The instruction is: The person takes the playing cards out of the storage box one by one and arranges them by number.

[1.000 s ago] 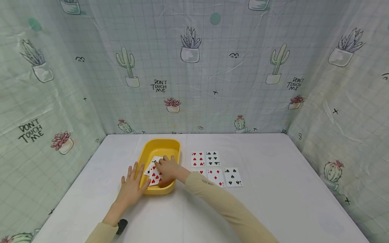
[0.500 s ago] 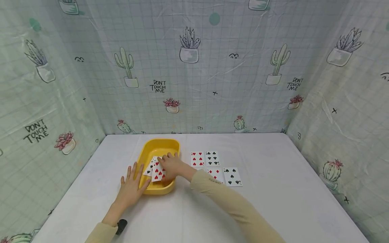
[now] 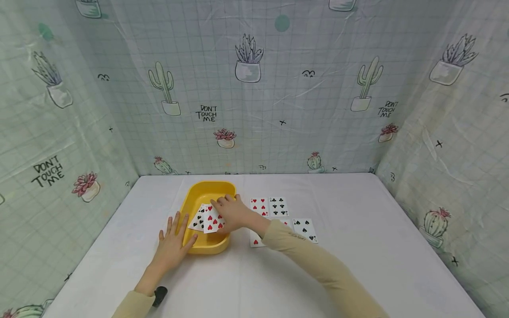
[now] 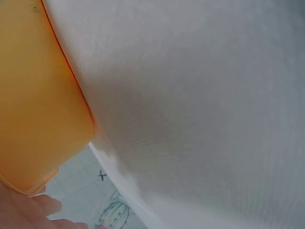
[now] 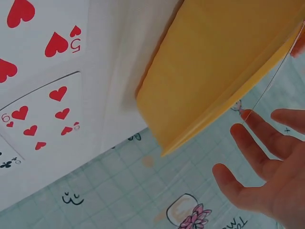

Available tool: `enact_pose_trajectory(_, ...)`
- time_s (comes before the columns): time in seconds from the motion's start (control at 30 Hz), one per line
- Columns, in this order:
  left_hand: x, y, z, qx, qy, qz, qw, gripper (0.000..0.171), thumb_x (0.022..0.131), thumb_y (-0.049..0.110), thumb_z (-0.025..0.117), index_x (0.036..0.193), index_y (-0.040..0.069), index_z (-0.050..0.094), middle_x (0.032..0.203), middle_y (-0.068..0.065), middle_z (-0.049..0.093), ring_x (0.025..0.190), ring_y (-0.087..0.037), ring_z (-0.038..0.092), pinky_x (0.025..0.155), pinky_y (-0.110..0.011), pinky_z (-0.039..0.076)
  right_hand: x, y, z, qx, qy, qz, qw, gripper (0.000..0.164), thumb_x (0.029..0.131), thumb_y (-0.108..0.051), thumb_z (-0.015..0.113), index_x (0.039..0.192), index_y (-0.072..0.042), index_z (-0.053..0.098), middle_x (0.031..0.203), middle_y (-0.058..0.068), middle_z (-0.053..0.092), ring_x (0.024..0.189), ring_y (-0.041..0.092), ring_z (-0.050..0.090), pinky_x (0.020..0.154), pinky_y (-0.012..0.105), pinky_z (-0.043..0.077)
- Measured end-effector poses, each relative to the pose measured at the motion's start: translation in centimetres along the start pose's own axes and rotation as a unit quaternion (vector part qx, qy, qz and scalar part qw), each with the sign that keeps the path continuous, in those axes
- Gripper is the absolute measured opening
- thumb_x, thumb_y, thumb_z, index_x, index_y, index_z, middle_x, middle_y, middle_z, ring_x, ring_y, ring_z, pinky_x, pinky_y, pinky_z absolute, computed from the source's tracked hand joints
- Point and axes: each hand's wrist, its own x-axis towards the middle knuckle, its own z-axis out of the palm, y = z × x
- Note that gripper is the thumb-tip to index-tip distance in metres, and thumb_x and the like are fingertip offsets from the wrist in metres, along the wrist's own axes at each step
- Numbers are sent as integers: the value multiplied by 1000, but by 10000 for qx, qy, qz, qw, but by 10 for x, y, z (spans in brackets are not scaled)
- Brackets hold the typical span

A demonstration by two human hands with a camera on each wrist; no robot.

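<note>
A yellow tray [image 3: 204,197] stands left of centre on the white table. My left hand [image 3: 171,249] rests on its left rim with spread fingers. In the left wrist view the tray's outer wall [image 4: 43,95] fills the left side, with fingers [image 4: 28,207] at its rim. My right hand [image 3: 236,215], over the tray's right side, pinches a hearts playing card [image 3: 210,221] between thumb and fingers. The right wrist view shows this card almost edge-on. Beside it in the tray lies a black-suited card [image 3: 196,222], partly covered.
Right of the tray, face-up cards lie in two rows: a six of hearts [image 3: 259,206] and a six of clubs [image 3: 279,206] behind, a five of hearts [image 5: 38,28], a diamonds card and a five of spades [image 3: 305,230] in front. My right forearm partly covers the front row.
My right hand has moved right and slightly away from me, drawing the hearts card with it and uncovering more of the black-suited card. The left hand has stayed on the rim.
</note>
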Motion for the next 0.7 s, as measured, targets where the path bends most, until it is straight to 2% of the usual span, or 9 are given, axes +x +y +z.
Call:
enact_pose_trajectory(0.23, 1, -1, 2, -38, 47, -5, 10000, 71, 90, 47, 40, 143, 8, 15, 148, -22, 8, 133, -48, 9, 95, -72, 14, -18, 13, -4, 453, 275, -42, 9986, 92, 70, -58, 62, 142, -16, 23, 137, 2, 39, 124, 23, 34, 95, 46, 33)
enact_pose_trajectory(0.7, 0, 0, 3, -63, 96, 32, 9999, 71, 89, 44, 44, 143, 7, 16, 148, -23, 9, 133, -48, 8, 94, -72, 14, -65, 33, -13, 686, 628, -142, 9956, 89, 73, -51, 62, 143, -14, 21, 138, 3, 37, 121, 22, 34, 96, 48, 31)
